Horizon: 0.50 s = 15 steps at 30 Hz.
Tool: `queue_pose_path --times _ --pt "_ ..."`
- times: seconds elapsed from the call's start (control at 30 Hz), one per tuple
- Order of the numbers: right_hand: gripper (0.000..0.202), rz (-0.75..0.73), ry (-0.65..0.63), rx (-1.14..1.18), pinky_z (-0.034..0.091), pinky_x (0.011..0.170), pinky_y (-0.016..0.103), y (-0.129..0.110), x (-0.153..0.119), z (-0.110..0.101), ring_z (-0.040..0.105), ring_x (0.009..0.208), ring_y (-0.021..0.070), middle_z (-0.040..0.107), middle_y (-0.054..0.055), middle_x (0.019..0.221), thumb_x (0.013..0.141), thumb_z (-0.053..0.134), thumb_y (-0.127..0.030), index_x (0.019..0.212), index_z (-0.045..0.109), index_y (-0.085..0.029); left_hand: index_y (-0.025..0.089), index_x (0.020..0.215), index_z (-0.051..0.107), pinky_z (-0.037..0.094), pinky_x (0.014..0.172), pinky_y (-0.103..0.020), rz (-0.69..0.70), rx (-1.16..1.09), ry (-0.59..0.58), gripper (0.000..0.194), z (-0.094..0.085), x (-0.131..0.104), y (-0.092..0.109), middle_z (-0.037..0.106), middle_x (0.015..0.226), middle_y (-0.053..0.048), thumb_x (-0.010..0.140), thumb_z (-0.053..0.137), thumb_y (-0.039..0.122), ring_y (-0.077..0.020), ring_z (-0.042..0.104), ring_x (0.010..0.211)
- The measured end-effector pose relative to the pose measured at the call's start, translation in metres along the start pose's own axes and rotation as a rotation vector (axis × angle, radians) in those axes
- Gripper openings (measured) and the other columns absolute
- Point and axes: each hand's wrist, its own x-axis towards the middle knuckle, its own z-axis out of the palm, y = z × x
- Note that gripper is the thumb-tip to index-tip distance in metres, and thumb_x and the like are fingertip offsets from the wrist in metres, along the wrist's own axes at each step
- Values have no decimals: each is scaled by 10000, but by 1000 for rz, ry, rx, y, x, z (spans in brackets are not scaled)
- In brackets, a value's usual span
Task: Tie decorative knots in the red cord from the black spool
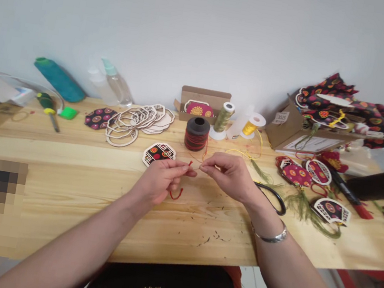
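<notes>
My left hand is closed in a pinch on a short red cord. One end of the cord shows above the fingertips and a loop hangs below them. Close to it, my right hand pinches a thin pale strand that spans the small gap between both hands; its exact kind is too fine to make out. Just behind my left hand lies a white-edged black ornament with a patterned face, partly covered by the fingers. Scissors with black handles lie partly under my right forearm.
Behind the hands stand a dark red thread spool, a green spool and a yellow spool. Cut-out frames are piled left. At right are a cardboard box of fabric, tasselled ornaments and a brush.
</notes>
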Motion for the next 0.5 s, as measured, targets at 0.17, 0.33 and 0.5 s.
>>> queue_pose_path --times 0.17,0.33,0.5 --pt "115 17 2 7 385 557 217 -1 -1 1 518 592 85 656 8 669 803 601 -210 760 696 -161 95 713 691 180 350 -139 11 -20 6 149 0 0 2 696 690 -93 627 754 199 18 239 367" --pt "133 62 -8 -22 355 514 212 1 -3 3 486 546 76 649 10 648 800 603 -228 786 715 -157 88 715 696 198 342 -170 -55 18 -50 178 1 0 0 632 566 -39 641 752 240 6 226 343" --pt "152 54 -23 -106 352 541 225 1 -3 3 513 574 84 662 17 664 811 601 -252 802 725 -166 87 692 676 205 356 -190 -96 54 -61 197 3 -2 2 452 384 57 645 757 261 -10 230 317"
